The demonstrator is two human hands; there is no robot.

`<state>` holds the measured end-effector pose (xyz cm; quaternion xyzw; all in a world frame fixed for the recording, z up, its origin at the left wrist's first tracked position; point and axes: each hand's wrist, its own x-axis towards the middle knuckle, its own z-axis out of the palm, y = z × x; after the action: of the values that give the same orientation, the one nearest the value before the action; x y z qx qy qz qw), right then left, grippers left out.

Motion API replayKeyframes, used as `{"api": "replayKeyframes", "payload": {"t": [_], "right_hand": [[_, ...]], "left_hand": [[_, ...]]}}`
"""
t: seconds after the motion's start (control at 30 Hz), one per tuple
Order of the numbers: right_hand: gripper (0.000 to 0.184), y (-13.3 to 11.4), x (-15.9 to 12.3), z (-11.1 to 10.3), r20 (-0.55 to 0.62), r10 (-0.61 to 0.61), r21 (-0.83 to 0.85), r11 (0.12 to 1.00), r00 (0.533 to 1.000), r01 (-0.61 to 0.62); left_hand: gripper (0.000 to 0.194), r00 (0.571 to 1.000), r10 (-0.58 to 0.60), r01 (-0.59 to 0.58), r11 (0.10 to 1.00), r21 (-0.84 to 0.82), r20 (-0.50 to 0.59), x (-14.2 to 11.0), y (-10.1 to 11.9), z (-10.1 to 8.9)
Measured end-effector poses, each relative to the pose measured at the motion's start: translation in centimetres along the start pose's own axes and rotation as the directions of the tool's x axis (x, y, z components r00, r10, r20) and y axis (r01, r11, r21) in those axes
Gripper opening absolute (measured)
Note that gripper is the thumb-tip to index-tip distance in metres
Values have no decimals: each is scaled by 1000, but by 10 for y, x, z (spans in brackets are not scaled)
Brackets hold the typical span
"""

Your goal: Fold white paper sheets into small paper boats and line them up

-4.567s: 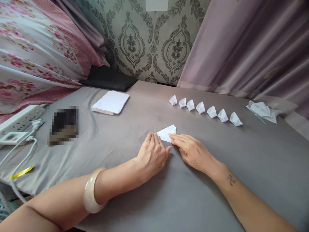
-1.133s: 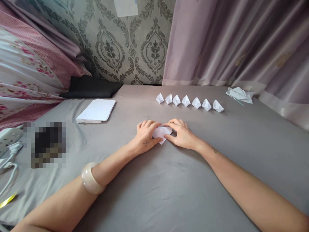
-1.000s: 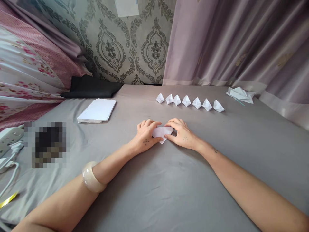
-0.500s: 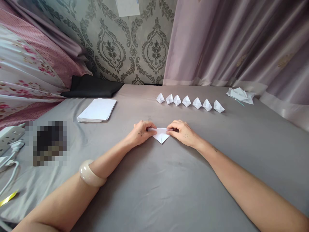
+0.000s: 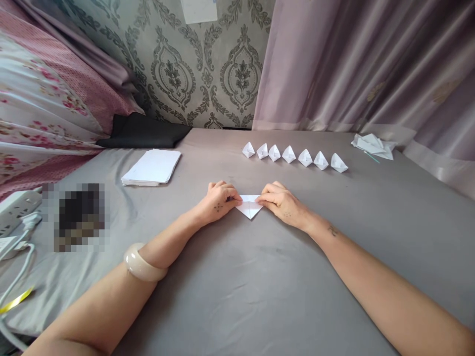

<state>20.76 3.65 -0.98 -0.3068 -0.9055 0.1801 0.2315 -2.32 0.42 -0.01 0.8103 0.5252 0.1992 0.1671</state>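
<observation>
A small folded sheet of white paper (image 5: 250,209) lies on the grey cloth with its point towards me and a crease down its middle. My left hand (image 5: 221,199) pinches its left corner between thumb and fingers. On the opposite side, the right corner is gripped by my right hand (image 5: 281,201), its fingers covering that edge. Beyond both hands stands a row of several folded white paper boats (image 5: 289,155), spaced slightly apart.
A stack of white paper (image 5: 151,167) lies at the left, in front of a black cloth (image 5: 146,131). A plastic bag with paper pieces (image 5: 373,145) sits far right. Near the left edge are a power strip (image 5: 18,212) and a yellow strip (image 5: 18,300).
My fingers have shifted on the folded paper, the right hand's now pressing flatter over its top edge. The whole view has moved slightly.
</observation>
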Motion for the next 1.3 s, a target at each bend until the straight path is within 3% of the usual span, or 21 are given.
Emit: {"api": "replayKeyframes", "payload": {"t": [0.13, 0.27, 0.43, 0.57, 0.8, 1.1, 1.3], "right_hand": [[28, -4, -3, 0, -1, -47, -98, 994, 999, 46], [33, -9, -8, -1, 32, -41, -228, 973, 999, 48], [34, -15, -13, -1, 66, -31, -390, 919, 997, 54], [32, -19, -15, -1, 87, -28, -469, 881, 996, 66], [34, -23, -16, -3, 68, -22, -441, 896, 997, 50], [33, -30, -17, -1, 81, 9, -537, 843, 997, 36], [35, -29, -23, -5, 65, 19, -499, 867, 998, 16]], "left_hand": [[21, 991, 132, -130, 982, 136, 0, -3, -5, -2], [33, 955, 289, -293, 905, 309, 60, -8, -8, -6], [36, 918, 372, -394, 826, 402, 136, -13, -6, -9], [36, 916, 369, -402, 826, 395, 160, -15, -1, -11], [35, 924, 352, -382, 848, 366, 148, -17, 0, -10], [34, 941, 297, -339, 836, 431, 165, -19, 2, -9], [28, 965, 170, -244, 856, 456, 198, -25, 14, -16]]}}
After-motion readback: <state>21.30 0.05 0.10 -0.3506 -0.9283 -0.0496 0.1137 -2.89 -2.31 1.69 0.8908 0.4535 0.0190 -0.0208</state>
